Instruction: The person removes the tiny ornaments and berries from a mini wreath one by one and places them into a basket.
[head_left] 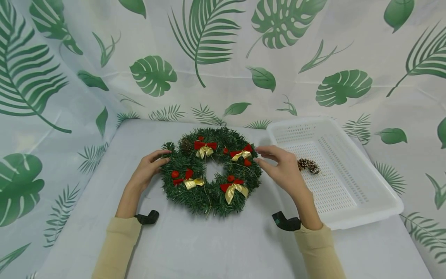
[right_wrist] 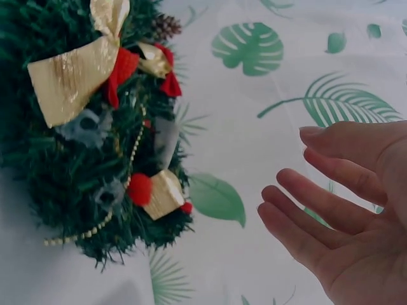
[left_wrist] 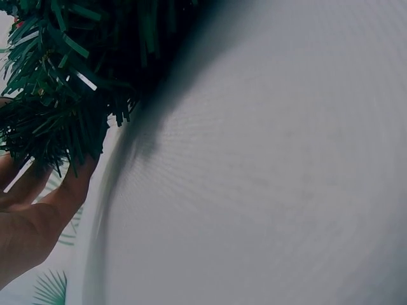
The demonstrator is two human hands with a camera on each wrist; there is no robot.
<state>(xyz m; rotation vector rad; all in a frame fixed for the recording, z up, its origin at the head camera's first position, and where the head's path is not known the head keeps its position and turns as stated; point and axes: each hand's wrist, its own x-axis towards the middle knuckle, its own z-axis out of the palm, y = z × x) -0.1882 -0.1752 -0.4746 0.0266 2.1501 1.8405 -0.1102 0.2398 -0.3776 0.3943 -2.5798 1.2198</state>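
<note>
While both hands (head_left: 148, 168) (head_left: 283, 168) flank it, the wreath (head_left: 195, 162) lies between.

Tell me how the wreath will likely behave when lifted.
The wreath is likely light for its size, given its thin, wispy strands. Loose-ended, these would probably bend when gripped. Its draped gold bead string may snag or swing.

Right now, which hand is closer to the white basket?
Right. The right hand is between the wreath and the white basket; the left hand is farther off, at the wreath's opposite edge.
</note>
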